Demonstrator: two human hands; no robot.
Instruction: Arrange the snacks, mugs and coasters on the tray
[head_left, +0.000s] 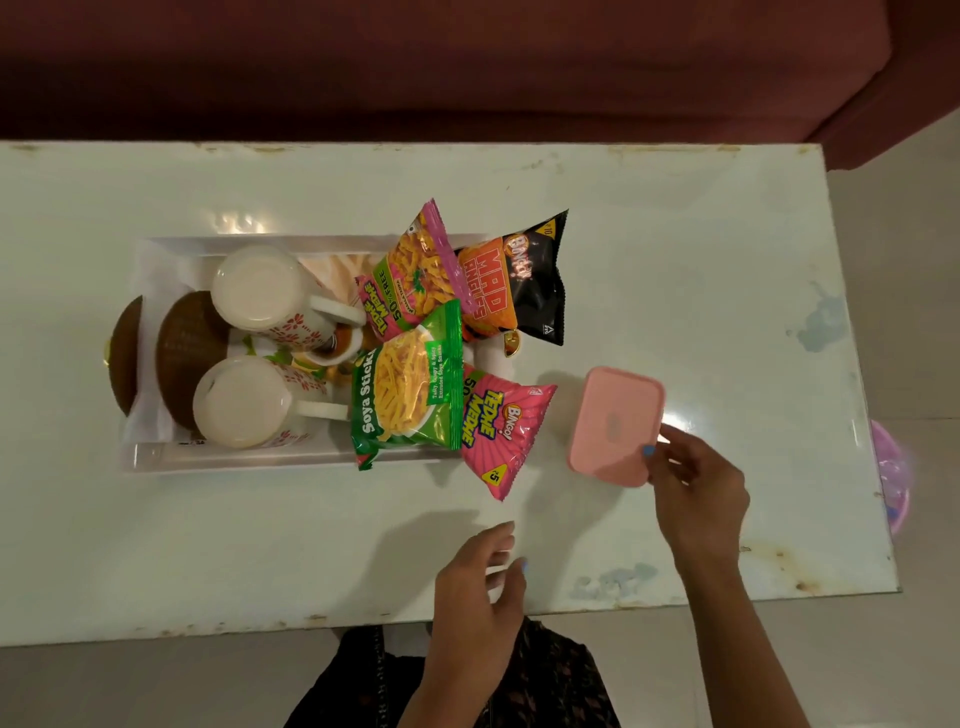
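Standing before a dark red sofa (467, 62), the white desk (675, 234) has worn, rusty edges. On its left part sits the tray (234, 460), holding two brown coasters (189, 353), two upside-down mugs (254, 286) and four snack packets (405, 389); the pink packet (506, 431) hangs over the tray's right rim. The left hand (478, 587) hovers above the desk's near edge, fingers loosely spread, holding nothing. The right hand (696, 488) touches the pink box (615, 423) at its near corner with narrow fingers. Bare desk lies beyond the box.
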